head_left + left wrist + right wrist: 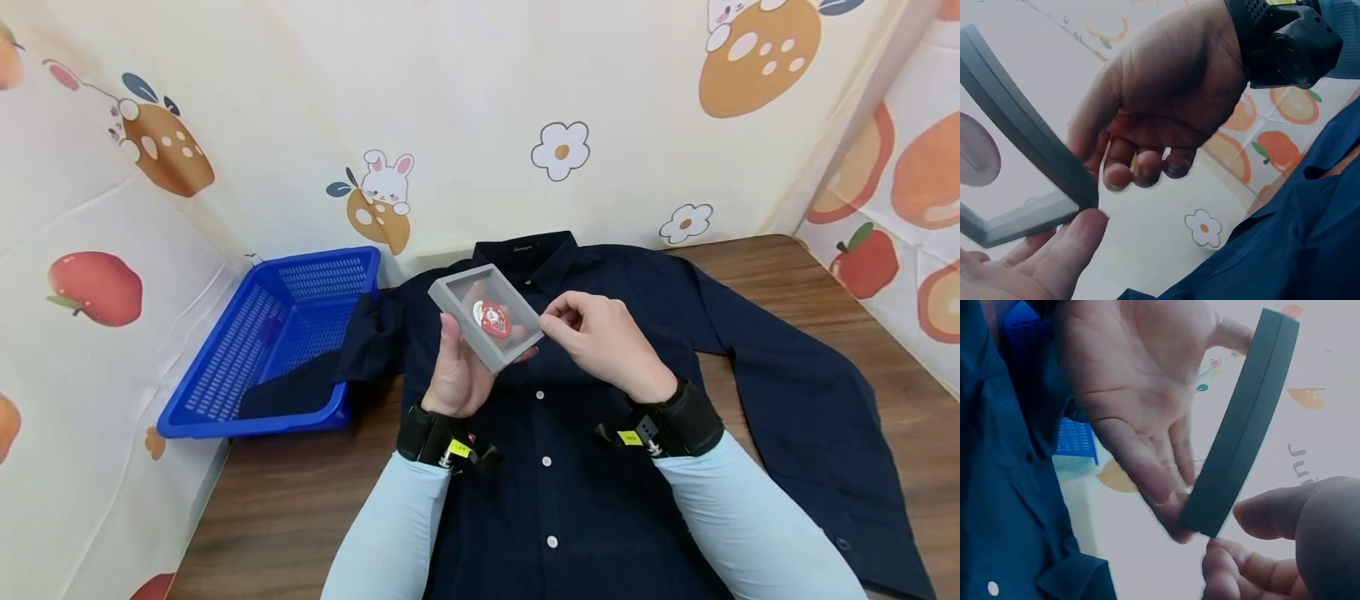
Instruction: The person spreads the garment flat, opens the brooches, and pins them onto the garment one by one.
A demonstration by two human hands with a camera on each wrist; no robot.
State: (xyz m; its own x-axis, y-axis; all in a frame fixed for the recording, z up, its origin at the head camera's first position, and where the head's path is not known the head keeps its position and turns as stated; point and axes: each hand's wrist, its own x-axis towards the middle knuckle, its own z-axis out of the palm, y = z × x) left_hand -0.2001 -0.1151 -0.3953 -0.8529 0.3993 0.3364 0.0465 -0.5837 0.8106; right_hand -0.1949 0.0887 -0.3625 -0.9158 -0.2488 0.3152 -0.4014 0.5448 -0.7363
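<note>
A grey-framed display case (450, 293) with clear panes shows a red and white oval badge (492, 318) inside. My left hand (459, 379) holds the case tilted above a dark navy button-up shirt (517, 467), its thumb along the near edge and fingers behind. At the right corner of the case, my right hand (607, 342) pinches with thumb and index finger, the other fingers curled. The right wrist view shows the case (1241, 425) edge-on, with a seam line running along its side. In the left wrist view, the right fingertips meet the frame (1041, 137) near its corner.
Left on the wooden table (300, 492) stands a blue plastic basket (255, 429), with one shirt sleeve (300, 383) draped into it. The other sleeve (817, 433) spreads to the right. A fruit-and-rabbit printed cloth (465, 100) hangs behind and at both sides.
</note>
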